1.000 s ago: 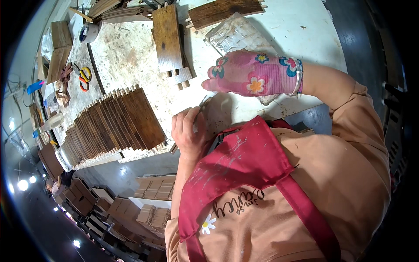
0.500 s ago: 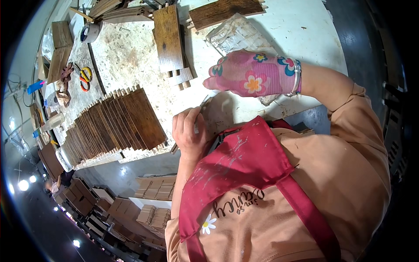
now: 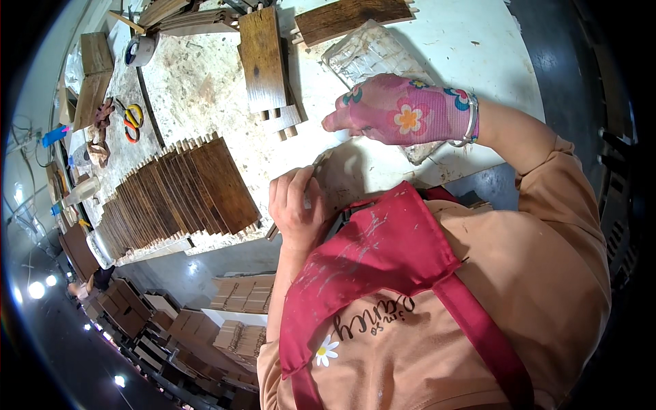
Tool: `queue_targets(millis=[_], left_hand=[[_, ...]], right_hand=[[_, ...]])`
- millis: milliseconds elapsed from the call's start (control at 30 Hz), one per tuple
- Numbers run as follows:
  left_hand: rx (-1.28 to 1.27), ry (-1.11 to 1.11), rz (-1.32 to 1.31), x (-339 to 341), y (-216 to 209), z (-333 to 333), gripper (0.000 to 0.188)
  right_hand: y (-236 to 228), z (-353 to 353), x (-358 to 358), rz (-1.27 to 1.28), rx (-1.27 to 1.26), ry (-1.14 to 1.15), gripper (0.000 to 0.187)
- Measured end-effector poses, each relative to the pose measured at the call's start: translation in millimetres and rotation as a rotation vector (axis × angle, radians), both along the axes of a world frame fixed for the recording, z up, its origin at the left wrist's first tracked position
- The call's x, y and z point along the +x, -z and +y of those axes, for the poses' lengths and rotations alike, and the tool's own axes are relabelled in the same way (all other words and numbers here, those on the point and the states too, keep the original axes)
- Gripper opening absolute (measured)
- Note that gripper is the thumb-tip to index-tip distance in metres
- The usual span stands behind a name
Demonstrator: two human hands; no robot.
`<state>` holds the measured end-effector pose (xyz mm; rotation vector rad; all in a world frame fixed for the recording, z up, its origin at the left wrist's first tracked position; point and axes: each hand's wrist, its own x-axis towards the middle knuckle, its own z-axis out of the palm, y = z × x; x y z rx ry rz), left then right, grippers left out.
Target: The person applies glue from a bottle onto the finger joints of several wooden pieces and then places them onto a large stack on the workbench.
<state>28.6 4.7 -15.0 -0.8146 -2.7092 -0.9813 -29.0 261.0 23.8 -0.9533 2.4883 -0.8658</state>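
Observation:
My bare left hand [image 3: 295, 203] is at the table's near edge, its fingers curled over a brown wooden board [image 3: 322, 160]. Only thin parts of that board show beyond the hand, seen nearly edge-on. To the right and a little farther off is my right hand [image 3: 403, 113], in a pink flowered glove. Its fingers are pressed together; whatever they hold, if anything, is hidden. A whitish wrapped block [image 3: 372, 51] lies partly under and beyond the glove. Left of my left hand stands a long row of dark wooden boards [image 3: 181, 191] with pale dowels at their ends.
Two doweled boards [image 3: 265, 65] lie stacked beyond my hands, with another board [image 3: 352, 20] at the far edge. Scissors [image 3: 132, 123], a tape roll [image 3: 139, 51] and wooden blocks [image 3: 96, 75] sit at the left. Cardboard stacks [image 3: 242, 294] stand below the table.
My gloved right hand has shifted slightly right, away from the left hand. A small pale bit below its fingertips no longer shows. My left hand has stayed almost in place.

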Motion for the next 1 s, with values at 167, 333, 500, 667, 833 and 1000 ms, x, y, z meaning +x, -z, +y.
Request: queue_targets(millis=[167, 333, 500, 667, 833, 1000], left_hand=[[0.007, 0.002, 0.003, 0, -1, 0, 0.028], [0.178, -0.064, -0.088, 4, 5, -1, 0.030], [-0.093, 0.001, 0.079, 4, 4, -2, 0.031], [-0.155, 0.011, 0.102, 3, 6, -2, 0.035], [-0.180, 0.035, 0.128, 2, 6, 0, 0.037], [-0.183, 0.035, 0.114, 2, 8, -2, 0.036]], right_hand=[[4, 1, 1, 0.028, -0.054, 0.007, 0.032], [12, 1, 3, 0.098, -0.079, 0.027, 0.034], [-4, 9, 1, -0.166, -0.222, 0.214, 0.041], [13, 12, 8, -0.172, -0.389, 0.313, 0.034], [30, 15, 16, -0.224, -0.544, 0.345, 0.039], [30, 10, 17, -0.406, -0.747, 0.459, 0.035]])
